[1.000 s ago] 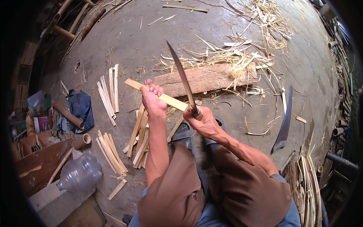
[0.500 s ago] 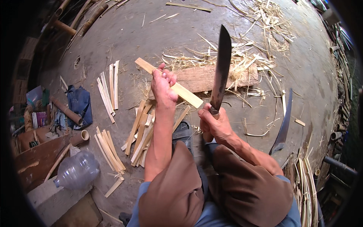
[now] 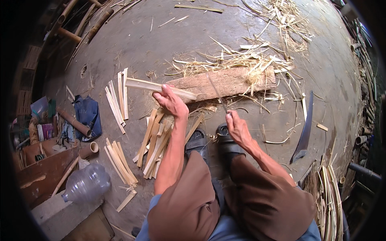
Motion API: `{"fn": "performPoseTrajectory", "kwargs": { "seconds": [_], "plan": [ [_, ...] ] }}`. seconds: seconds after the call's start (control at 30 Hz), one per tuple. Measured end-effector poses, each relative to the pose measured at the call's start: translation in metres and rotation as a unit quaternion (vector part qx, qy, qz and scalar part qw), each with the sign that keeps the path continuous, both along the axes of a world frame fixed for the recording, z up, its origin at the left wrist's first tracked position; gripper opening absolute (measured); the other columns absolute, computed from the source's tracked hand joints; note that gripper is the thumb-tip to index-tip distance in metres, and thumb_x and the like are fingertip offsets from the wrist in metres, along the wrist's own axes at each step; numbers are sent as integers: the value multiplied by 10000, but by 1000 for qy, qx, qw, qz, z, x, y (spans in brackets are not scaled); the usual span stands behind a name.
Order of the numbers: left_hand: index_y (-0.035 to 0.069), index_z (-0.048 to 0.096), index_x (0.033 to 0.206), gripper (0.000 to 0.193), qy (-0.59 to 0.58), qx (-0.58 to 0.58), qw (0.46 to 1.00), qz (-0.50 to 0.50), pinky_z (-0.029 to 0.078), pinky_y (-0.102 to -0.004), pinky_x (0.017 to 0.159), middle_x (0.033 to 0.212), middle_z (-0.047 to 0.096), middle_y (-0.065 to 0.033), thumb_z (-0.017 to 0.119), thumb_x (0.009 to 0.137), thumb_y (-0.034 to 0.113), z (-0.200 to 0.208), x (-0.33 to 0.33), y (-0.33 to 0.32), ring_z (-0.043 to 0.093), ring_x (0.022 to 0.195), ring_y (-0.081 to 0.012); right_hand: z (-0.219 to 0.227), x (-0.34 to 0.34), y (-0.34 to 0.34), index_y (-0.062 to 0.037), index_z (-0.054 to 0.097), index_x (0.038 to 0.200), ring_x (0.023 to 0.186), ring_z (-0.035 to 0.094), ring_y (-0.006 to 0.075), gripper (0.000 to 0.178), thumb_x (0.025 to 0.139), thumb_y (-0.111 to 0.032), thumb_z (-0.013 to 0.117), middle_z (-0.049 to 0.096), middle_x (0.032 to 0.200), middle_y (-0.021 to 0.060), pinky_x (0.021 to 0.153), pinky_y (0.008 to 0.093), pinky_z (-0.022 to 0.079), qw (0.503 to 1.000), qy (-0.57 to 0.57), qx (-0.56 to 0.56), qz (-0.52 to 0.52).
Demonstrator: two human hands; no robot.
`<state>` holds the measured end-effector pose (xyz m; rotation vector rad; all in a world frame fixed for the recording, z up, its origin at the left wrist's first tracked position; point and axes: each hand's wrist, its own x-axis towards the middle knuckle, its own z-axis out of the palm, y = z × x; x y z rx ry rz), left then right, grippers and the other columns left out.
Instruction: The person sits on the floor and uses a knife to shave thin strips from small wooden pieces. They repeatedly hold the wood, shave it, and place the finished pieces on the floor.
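My left hand (image 3: 172, 103) is closed around a pale flat bamboo strip (image 3: 141, 84), which slants from upper left down toward the wooden block. In my right hand (image 3: 238, 127) is the handle of a machete (image 3: 214, 87). Its blade now shows nearly edge-on, a thin line pointing up and left across the block, just beyond the strip's right end. The reddish-brown wooden block (image 3: 231, 81) lies on the floor past my feet, with shavings heaped along its far side. Whether the strip touches the block I cannot tell.
Bundles of split strips (image 3: 155, 140) lie left of my feet. A curved saw (image 3: 305, 128) rests at the right. Thin slivers (image 3: 329, 197) stand at lower right. On the left are a clear plastic jug (image 3: 87, 182), blue cloth (image 3: 87, 116) and a wooden box (image 3: 48, 170).
My left hand has swung the strip lower and to the left, turning it. The machete has tipped from upright, broad side showing, to edge-on and leaning left over the block.
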<state>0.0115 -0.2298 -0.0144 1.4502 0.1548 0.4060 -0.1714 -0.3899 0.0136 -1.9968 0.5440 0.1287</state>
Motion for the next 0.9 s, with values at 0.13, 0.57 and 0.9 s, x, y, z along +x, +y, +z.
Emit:
{"fn": "performPoseTrajectory", "kwargs": {
  "seconds": [0.13,0.57,0.9],
  "plan": [
    [-8,527,1015,261,61,64,996,-4,542,-295,686,898,583,-72,583,986,245,0,-22,12,575,793,-154,-13,-2,9,-39,452,1063,705,582,505,262,1016,-297,449,576,697,291,609,557,424,998,18,-15,66],
    [-37,547,1048,252,44,88,993,-67,628,-342,702,972,619,-96,599,973,199,-2,-41,22,627,836,-151,-3,-24,-4,-10,465,1008,762,577,513,289,1017,-299,447,596,751,296,653,558,434,987,-4,-7,158],
    [-78,457,1286,373,-86,89,982,-140,450,-346,1020,1260,554,-169,556,983,115,46,-32,24,570,1167,-236,-29,-26,-7,-3,547,959,613,569,354,434,1033,-393,370,538,684,216,597,449,440,984,100,39,145]
  ]
}}
